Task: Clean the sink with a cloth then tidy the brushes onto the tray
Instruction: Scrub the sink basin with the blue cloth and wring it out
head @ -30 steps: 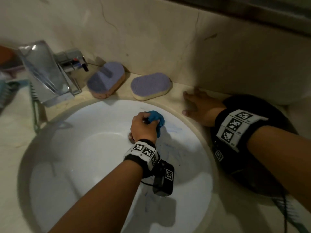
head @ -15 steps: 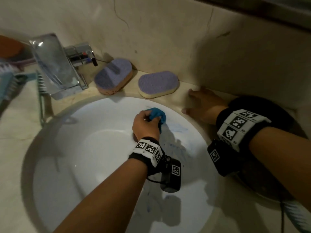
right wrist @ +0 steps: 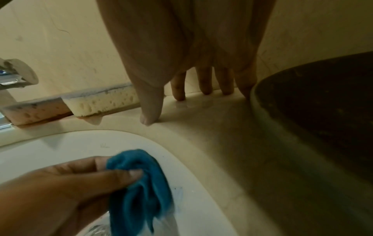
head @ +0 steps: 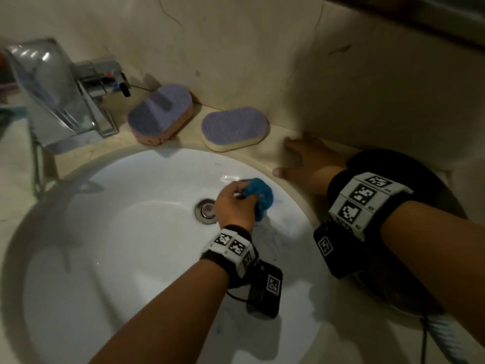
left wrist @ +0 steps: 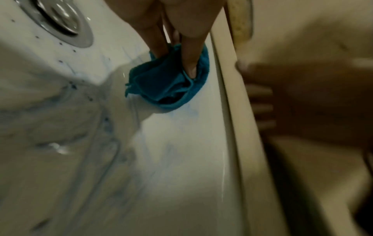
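Left hand (head: 233,206) shifts right off drain (head: 206,210), gripping bunched blue cloth (head: 258,197) against sink (head: 118,232) wall; right hand (head: 309,164) flat, fingers spread on counter (head: 278,143).

The head view looks steeply down on the sink (head: 110,232) from above; the left wrist view sits close inside the bowl; the right wrist view skims the counter (right wrist: 232,135); all share the blue cloth (head: 258,197).
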Motion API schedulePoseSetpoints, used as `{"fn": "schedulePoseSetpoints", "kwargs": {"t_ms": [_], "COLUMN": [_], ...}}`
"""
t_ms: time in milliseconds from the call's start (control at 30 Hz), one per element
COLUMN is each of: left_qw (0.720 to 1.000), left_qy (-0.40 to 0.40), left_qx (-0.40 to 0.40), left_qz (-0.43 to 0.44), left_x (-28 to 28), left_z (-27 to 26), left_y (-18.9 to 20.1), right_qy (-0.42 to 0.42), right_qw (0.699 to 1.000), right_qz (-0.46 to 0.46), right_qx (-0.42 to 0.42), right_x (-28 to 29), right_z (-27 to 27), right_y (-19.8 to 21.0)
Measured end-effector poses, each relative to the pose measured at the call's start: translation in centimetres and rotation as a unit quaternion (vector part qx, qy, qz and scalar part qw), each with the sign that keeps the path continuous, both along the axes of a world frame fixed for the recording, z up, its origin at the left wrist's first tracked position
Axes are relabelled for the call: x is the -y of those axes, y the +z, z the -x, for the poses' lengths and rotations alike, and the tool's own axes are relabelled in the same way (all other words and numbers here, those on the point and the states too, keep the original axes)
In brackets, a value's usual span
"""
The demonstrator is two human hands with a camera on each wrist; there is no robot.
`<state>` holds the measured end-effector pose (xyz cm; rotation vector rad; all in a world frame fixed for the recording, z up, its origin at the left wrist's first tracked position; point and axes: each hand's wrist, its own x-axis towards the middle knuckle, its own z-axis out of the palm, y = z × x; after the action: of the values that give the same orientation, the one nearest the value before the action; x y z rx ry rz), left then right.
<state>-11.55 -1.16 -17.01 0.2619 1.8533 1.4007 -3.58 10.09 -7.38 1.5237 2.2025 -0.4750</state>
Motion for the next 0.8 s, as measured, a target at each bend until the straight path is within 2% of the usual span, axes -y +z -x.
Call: {"fn": "schedulePoseSetpoints", "kwargs": {"t_ms": [67, 133, 233, 300, 367, 567, 633, 733, 800], "left_qw": [0.997, 0.993, 0.999, 0.998, 0.997, 0.998, 1.000, 0.995, 0.992], "left_qy": [0.078, 0.114, 0.023, -0.034, -0.054, 0.053, 0.009, -0.101, -0.120], "left_qx": [-0.004, 0.007, 0.015, 0.046, 0.060, -0.009, -0.024, 0.008, 0.034], "left_qz": [0.007, -0.008, 0.018, 0.005, -0.017, -0.035, -0.017, 0.014, 0.005], "left_x": [-0.1, -0.4, -0.4, -0.2, 0.0, -0.5, -0.6, -0.3, 0.0], "left_z": [2.4, 3.8, 1.3, -1.2, -1.7, 3.7, 2.9, 0.0, -1.0], "left_y": [-0.2, -0.4, 0.4, 0.7, 0.5, 1.2, 1.4, 0.7, 0.5], "right_qy": [0.004, 0.002, 0.001, 0.000, -0.004, -0.003, -0.004, -0.009, -0.008], "right_qw": [1.000, 1.000, 1.000, 1.000, 1.000, 1.000, 1.000, 1.000, 1.000], "right_qz": [0.004, 0.007, 0.009, 0.006, 0.002, 0.012, 0.011, 0.008, 0.011], "right_qx": [-0.001, -0.010, -0.015, -0.009, -0.005, -0.007, -0.010, -0.003, 0.011], "right_x": [-0.1, -0.1, -0.1, 0.0, 0.1, 0.2, 0.1, 0.3, 0.6], "right_z": [0.0, -0.2, -0.2, -0.1, 0.0, -0.1, -0.1, 0.0, 0.2], "right_y": [-0.1, -0.2, -0.2, -0.1, -0.1, 0.0, 0.0, -0.1, 0.0]}}
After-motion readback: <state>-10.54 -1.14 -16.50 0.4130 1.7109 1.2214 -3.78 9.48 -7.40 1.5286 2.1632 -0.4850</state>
